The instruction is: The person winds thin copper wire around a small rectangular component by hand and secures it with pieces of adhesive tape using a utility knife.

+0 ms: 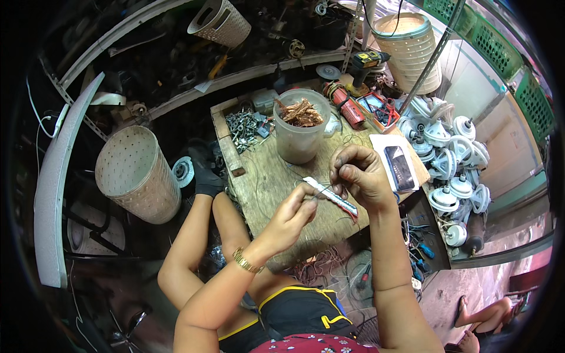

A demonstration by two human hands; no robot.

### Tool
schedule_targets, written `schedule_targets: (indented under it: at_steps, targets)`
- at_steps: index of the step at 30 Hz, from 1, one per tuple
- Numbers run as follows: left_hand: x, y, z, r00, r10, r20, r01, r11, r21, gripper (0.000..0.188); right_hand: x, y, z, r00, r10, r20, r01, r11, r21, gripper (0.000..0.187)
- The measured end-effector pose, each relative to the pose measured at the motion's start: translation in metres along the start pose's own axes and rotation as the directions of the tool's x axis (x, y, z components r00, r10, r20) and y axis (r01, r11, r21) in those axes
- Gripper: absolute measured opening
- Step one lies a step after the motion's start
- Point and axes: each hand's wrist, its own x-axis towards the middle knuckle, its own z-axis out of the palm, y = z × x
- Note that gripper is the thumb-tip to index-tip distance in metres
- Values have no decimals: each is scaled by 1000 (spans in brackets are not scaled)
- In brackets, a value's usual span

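My left hand point(288, 219), with a gold-coloured watch on its wrist, is closed in a pinch over the wooden worktable. My right hand point(364, 175) is raised a little higher and also pinches. A thin wire point(325, 189) appears to run between the fingertips of both hands. Just below and between them, a narrow white and dark strip point(341, 203) with red wire at its near end lies on the wooden tabletop point(265, 194). Behind the hands stands a cloudy plastic tub point(300, 141), heaped with copper wire scraps point(302, 113).
Loose screws point(247, 128) lie at the table's far left. A red cylindrical tool point(346, 106), a cordless drill point(369, 60) and a phone point(400, 167) stand or lie along the right. White plastic pulley-like parts point(450, 147) are piled beyond. A perforated basket point(138, 173) stands left.
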Motion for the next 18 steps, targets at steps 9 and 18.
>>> schedule_targets:
  at_steps: [9, 18]
  targets:
    - [-106, -26, 12, 940, -137, -311, 108, 988, -109, 13, -3, 72, 16, 868, -49, -495, 222, 928, 298, 8]
    - [-141, -94, 4, 739, -536, -408, 390, 834, -391, 14, -30, 146, -52, 931, -293, -218, -218, 31, -975, 15]
